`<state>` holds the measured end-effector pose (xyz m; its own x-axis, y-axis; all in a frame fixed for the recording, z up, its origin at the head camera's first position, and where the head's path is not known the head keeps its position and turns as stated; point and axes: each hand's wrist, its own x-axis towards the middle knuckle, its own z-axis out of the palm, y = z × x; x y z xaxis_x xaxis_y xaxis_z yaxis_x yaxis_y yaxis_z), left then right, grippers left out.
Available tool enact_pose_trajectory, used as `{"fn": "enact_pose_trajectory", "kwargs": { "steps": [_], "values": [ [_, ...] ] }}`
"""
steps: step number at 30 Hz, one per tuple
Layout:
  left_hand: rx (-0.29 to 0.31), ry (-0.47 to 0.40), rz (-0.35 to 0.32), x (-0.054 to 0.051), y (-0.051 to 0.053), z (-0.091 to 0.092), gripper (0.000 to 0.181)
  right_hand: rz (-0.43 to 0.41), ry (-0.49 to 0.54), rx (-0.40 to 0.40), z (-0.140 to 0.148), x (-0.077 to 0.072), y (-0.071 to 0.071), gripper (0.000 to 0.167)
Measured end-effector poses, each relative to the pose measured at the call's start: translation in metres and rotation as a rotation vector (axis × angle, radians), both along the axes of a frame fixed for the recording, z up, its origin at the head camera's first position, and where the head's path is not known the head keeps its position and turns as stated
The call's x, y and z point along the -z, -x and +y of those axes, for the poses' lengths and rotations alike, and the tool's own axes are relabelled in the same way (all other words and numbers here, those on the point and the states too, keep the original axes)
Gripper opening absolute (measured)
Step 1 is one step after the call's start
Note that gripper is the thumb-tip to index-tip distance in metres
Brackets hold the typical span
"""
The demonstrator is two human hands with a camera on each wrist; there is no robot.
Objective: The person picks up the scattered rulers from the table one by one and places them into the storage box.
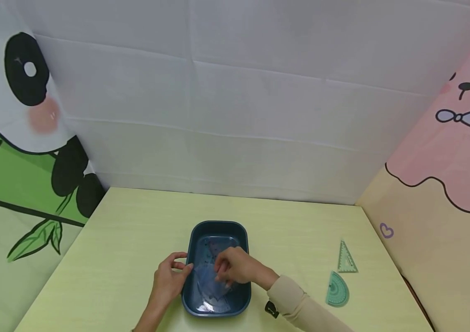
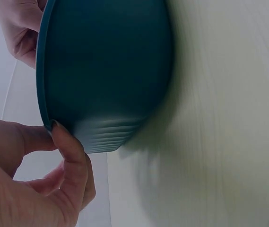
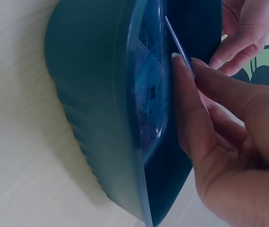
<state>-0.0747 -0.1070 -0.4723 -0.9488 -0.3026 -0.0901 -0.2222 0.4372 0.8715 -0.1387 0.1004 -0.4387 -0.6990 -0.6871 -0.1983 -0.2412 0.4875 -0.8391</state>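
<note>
A dark blue plastic basin (image 1: 248, 244) stands on the table. My left hand (image 1: 168, 279) pinches its left rim between thumb and finger, as the left wrist view also shows. Over the inside of the basin, my right hand (image 1: 236, 266) pinches a thin, flat, clear plastic piece (image 3: 177, 43) between thumb and forefinger. That piece appears edge-on in the right wrist view, so its outline cannot be made out there. Several clear bluish pieces (image 3: 148, 85) lie on the basin floor, partly hidden by the rim and my right hand.
To the right on the pale yellow table (image 1: 143, 221) lie a green triangular set square (image 1: 348, 270) and a green protractor (image 1: 336, 291). A white cloth wall (image 1: 235, 161) rises behind the table, and printed panels stand at both sides.
</note>
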Motion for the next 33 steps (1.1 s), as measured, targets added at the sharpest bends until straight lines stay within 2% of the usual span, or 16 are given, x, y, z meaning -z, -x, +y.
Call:
{"fn": "enact_pose_trajectory", "kwargs": {
  "steps": [15,28,33],
  "values": [
    [0.006,-0.004,0.008,0.000,0.001,0.000,0.033,0.020,-0.069,-0.054,-0.011,0.005,-0.007,0.009],
    [0.006,-0.007,0.015,0.000,0.000,0.001,0.033,0.008,-0.120,-0.059,-0.017,0.013,-0.010,0.011],
    [0.007,-0.005,0.014,0.000,0.000,0.001,0.033,0.040,-0.140,-0.071,-0.019,0.016,-0.010,0.012]
  ]
}}
